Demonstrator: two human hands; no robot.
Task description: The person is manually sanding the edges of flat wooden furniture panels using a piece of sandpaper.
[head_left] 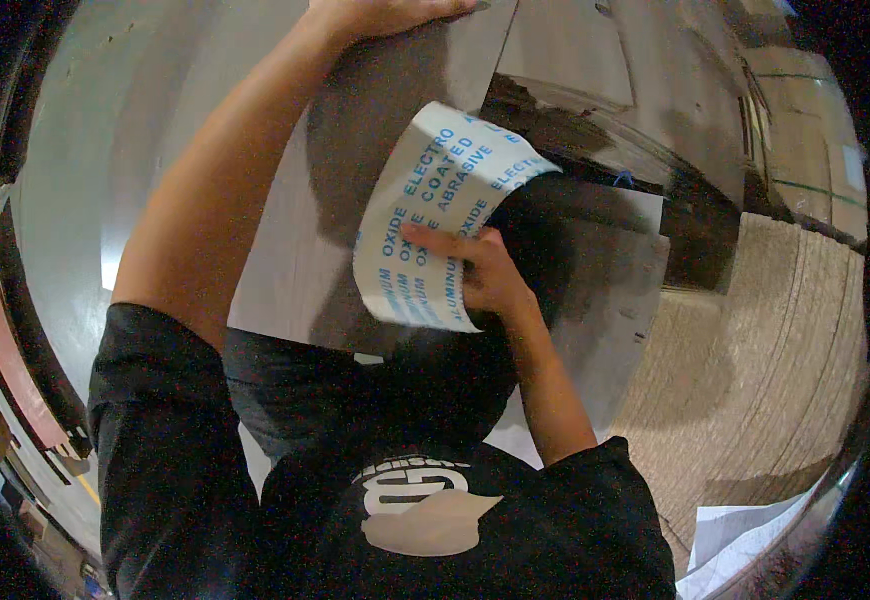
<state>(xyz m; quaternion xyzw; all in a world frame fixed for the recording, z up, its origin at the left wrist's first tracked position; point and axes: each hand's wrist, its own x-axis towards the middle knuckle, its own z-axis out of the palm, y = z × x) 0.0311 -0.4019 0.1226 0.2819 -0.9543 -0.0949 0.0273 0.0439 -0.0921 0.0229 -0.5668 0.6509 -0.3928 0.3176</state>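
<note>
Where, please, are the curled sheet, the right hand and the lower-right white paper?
Curled sheet (433, 200), head view: on its blue-printed face.
Right hand (493, 272), head view: between fingers and wrist.
White paper (740, 538), head view: on its upper face.

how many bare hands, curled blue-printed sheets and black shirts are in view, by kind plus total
Bare hands: 2 (left hand, right hand)
Curled blue-printed sheet: 1
Black shirt: 1
Total: 4
</note>
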